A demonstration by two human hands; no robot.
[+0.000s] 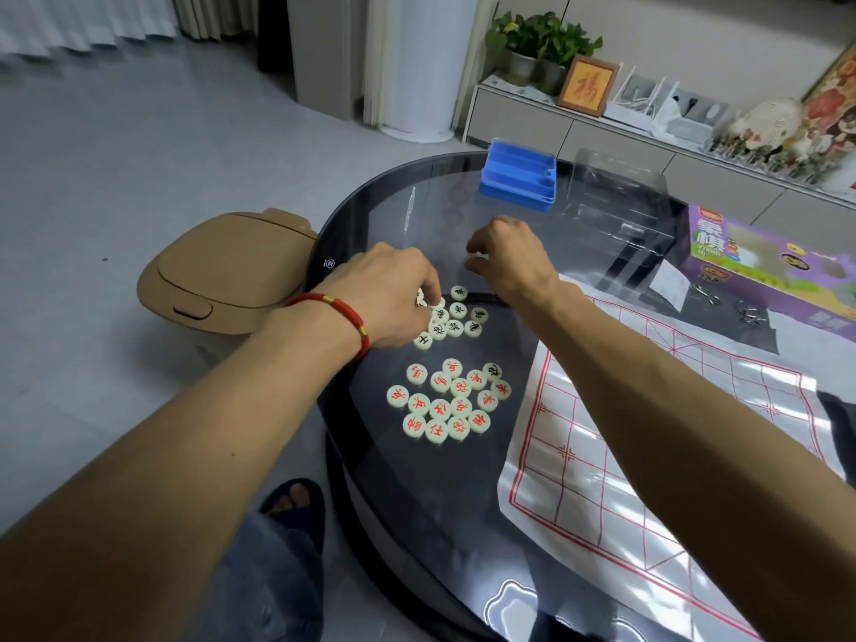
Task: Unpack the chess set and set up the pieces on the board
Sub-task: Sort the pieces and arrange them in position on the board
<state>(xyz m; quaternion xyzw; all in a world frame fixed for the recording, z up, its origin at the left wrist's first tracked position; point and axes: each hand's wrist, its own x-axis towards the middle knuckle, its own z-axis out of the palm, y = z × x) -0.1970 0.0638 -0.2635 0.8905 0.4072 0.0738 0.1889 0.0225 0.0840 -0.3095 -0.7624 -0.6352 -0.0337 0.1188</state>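
Note:
Several round cream pieces with red characters (451,400) lie bunched on the dark round glass table (417,512). Farther away sits a smaller bunch with black characters (456,319). My left hand (393,294), a red cord on its wrist, reaches into the black bunch and pinches a piece at its left edge. Just beyond that bunch my right hand (509,257) hovers with fingers curled round a cream piece. The white sheet board with red lines (648,456) lies flat on the right, no pieces on it.
A blue plastic tray (519,180) and a clear lid (616,196) stand at the table's far side. The purple game box (769,271) lies at the far right with small metal rings beside it. A tan bin (222,271) stands on the floor at the left.

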